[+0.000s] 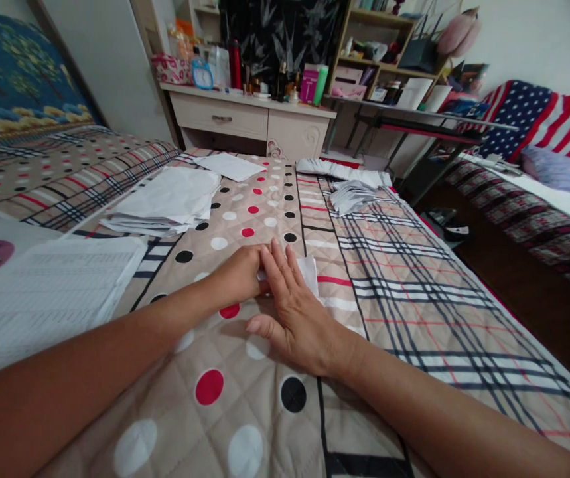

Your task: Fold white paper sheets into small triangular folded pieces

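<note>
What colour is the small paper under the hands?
White; the paper shows best in the head view.

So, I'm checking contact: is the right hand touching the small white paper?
Touching: head view shows the right hand pressed flat on the small white paper.

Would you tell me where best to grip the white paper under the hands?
Probably the paper by its right corner, coming from the right: it lies flat on the quilt, and only that corner shows past the right hand and left hand.

Paper mostly covered
My right hand (pixel 297 312) and left hand (pixel 237 275) cover most of the white paper (pixel 309 271); the printed sheet (pixel 40 299), near left, is cut off.
</note>
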{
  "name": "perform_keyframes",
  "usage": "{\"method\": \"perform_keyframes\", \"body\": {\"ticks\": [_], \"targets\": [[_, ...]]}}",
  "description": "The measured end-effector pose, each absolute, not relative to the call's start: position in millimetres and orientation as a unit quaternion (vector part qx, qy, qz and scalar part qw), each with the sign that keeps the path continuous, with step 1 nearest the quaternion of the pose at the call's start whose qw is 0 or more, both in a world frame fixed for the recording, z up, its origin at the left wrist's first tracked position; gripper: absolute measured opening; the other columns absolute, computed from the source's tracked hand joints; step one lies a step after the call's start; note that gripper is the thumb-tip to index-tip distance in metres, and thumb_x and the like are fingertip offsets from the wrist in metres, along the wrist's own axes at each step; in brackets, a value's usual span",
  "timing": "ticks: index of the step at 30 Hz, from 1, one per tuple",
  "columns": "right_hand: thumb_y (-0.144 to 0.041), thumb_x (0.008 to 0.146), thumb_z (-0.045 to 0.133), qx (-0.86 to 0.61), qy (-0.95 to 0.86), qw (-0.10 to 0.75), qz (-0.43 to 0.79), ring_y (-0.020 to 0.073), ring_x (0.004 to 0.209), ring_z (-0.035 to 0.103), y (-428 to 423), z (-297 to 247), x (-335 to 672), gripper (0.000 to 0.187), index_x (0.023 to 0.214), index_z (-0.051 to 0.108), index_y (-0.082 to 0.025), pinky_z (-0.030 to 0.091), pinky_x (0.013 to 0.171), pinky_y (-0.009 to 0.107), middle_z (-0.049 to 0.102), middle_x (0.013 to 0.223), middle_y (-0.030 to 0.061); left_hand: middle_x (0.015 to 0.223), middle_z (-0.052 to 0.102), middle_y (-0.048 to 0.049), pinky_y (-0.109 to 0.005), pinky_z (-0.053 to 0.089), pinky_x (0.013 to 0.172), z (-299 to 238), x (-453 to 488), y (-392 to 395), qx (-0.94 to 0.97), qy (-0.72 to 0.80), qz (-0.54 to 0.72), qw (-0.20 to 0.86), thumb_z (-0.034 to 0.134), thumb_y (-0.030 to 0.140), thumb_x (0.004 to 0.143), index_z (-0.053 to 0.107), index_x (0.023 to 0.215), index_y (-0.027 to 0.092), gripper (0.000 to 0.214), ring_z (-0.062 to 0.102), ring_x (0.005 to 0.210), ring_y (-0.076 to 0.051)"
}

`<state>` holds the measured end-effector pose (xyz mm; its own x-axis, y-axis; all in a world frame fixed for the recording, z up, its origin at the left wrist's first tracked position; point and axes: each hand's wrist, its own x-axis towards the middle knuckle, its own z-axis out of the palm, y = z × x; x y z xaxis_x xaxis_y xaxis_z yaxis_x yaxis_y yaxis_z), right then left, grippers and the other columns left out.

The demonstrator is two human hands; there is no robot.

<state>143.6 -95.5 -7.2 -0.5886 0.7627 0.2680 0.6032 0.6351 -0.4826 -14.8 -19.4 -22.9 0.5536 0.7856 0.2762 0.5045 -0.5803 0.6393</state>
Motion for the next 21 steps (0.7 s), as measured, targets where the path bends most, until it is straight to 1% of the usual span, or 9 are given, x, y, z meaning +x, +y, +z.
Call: {"method": "perform_keyframes", "body": {"ticks": [3, 5, 7, 9, 11, 13, 16, 19, 21], "targets": [[-0.069, 0.091, 0.028, -0.407, -0.875, 0.205, 0.164, 0.0271, 0.149, -0.011, -96.6, -10.1, 153.6, 0.092, 0.155, -0.005, -0.012, 0.014, 0.121, 0.054, -0.001, 0.163, 0.0164, 0.086, 0.066, -0.0022, -0.028, 0.051, 0.074, -15.6, -17.7, -19.4, 0.858, 0.337, 0.272, 0.276, 0.072, 0.013, 0.069, 0.068, 0.085, 0.015, 0.017, 0.063, 0.079, -0.015], [-0.067, 0.092, 0.029, -0.421, -0.876, 0.179, 0.152, 0.0278, 0.149, -0.006, -98.1, -11.4, 161.3, 0.090, 0.156, -0.002, -0.011, 0.017, 0.120, 0.054, 0.001, 0.163, 0.0170, 0.092, 0.066, -0.0034, -0.030, 0.050, 0.082, -12.4, -19.4, -17.8, 0.872, 0.297, 0.262, 0.288, 0.075, 0.019, 0.071, 0.070, 0.085, 0.016, 0.016, 0.063, 0.088, -0.017], [-0.066, 0.093, 0.029, -0.440, -0.876, 0.144, 0.131, 0.0282, 0.150, 0.000, -99.8, -11.0, 168.5, 0.088, 0.155, 0.006, -0.008, 0.017, 0.120, 0.054, 0.008, 0.161, 0.0189, 0.103, 0.066, -0.0052, -0.032, 0.049, 0.090, -10.4, -21.7, -15.3, 0.878, 0.275, 0.250, 0.302, 0.078, 0.023, 0.071, 0.072, 0.093, 0.017, 0.023, 0.062, 0.098, -0.018], [-0.066, 0.093, 0.030, -0.460, -0.875, 0.108, 0.106, 0.0296, 0.149, 0.006, -101.0, -8.6, 174.3, 0.087, 0.154, 0.016, -0.005, 0.017, 0.120, 0.055, 0.013, 0.160, 0.0212, 0.113, 0.065, -0.0069, -0.034, 0.046, 0.097, -8.4, -25.4, -12.5, 0.879, 0.270, 0.233, 0.318, 0.079, 0.023, 0.070, 0.072, 0.100, 0.018, 0.031, 0.061, 0.106, -0.019], [-0.064, 0.094, 0.032, -0.478, -0.870, 0.081, 0.087, 0.0315, 0.149, 0.010, -101.0, -5.0, 178.5, 0.084, 0.151, 0.026, -0.003, 0.018, 0.119, 0.056, 0.016, 0.159, 0.0229, 0.116, 0.064, -0.0069, -0.035, 0.045, 0.100, -5.5, -30.7, -10.1, 0.875, 0.276, 0.211, 0.337, 0.078, 0.020, 0.071, 0.072, 0.102, 0.019, 0.032, 0.060, 0.109, -0.019], [-0.057, 0.095, 0.036, -0.496, -0.862, 0.070, 0.078, 0.0327, 0.148, 0.015, -98.9, -1.7, 181.7, 0.077, 0.149, 0.031, -0.001, 0.021, 0.118, 0.056, 0.019, 0.157, 0.0237, 0.117, 0.063, -0.0058, -0.033, 0.046, 0.098, -1.7, -36.7, -8.3, 0.870, 0.287, 0.184, 0.357, 0.074, 0.016, 0.073, 0.072, 0.102, 0.021, 0.029, 0.059, 0.110, -0.018], [-0.039, 0.098, 0.038, -0.514, -0.848, 0.098, 0.085, 0.0315, 0.146, 0.025, -91.3, -0.2, 186.7, 0.059, 0.145, 0.040, -0.003, 0.024, 0.117, 0.055, 0.029, 0.155, 0.0213, 0.118, 0.061, -0.0049, -0.032, 0.047, 0.095, 3.2, -43.8, -6.4, 0.866, 0.305, 0.157, 0.365, 0.070, 0.014, 0.075, 0.074, 0.100, 0.023, 0.028, 0.059, 0.109, -0.017], [-0.027, 0.099, 0.033, -0.524, -0.819, 0.199, 0.125, 0.0242, 0.137, 0.044, -78.8, -3.6, 192.4, 0.044, 0.131, 0.059, -0.013, 0.035, 0.114, 0.044, 0.050, 0.146, 0.0133, 0.117, 0.061, -0.0046, -0.032, 0.046, 0.095, 4.2, -45.2, -4.0, 0.862, 0.321, 0.146, 0.365, 0.069, 0.017, 0.075, 0.074, 0.099, 0.023, 0.025, 0.060, 0.105, -0.017], [-0.025, 0.096, 0.040, -0.534, -0.795, 0.254, 0.132, 0.0223, 0.123, 0.056, -69.3, -6.8, 195.2, 0.037, 0.121, 0.065, -0.015, 0.043, 0.106, 0.038, 0.062, 0.132, 0.0107, 0.115, 0.061, -0.0046, -0.031, 0.046, 0.094, 3.4, -43.3, -2.5, 0.857, 0.327, 0.146, 0.370, 0.068, 0.020, 0.077, 0.075, 0.097, 0.023, 0.022, 0.060, 0.103, -0.017]]}}
